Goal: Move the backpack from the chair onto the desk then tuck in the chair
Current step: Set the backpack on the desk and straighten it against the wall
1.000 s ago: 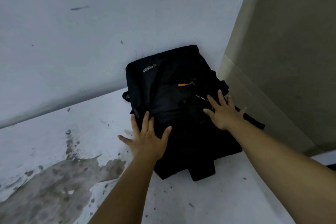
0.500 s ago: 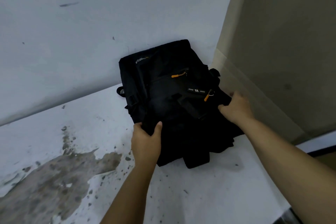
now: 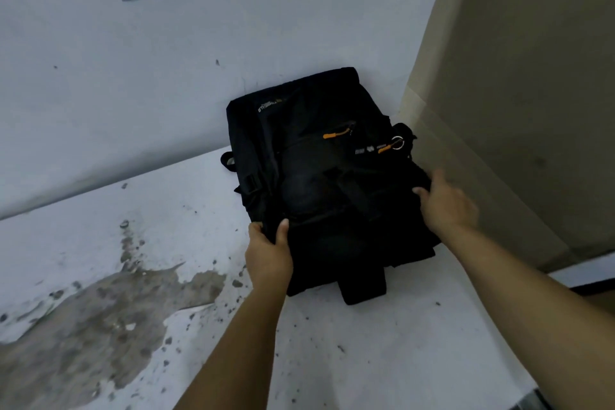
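Note:
A black backpack [image 3: 309,176] with orange zipper pulls lies on the white desk [image 3: 382,353], its top leaning against the wall in the far right corner. My left hand [image 3: 268,253] grips the bag's lower left edge, thumb on top. My right hand [image 3: 446,201] holds the bag's right side with its fingers curled into the fabric. The chair is out of view.
A white wall [image 3: 166,60] rises behind the desk and a beige panel [image 3: 515,110] closes the right side. The desk's paint is worn to a grey-brown patch [image 3: 100,319] at the left. The desk's right edge [image 3: 532,386] shows at the lower right.
My hands went from lying flat and spread on the bag to gripping its left edge and right side. The bag sits slightly more upright against the wall.

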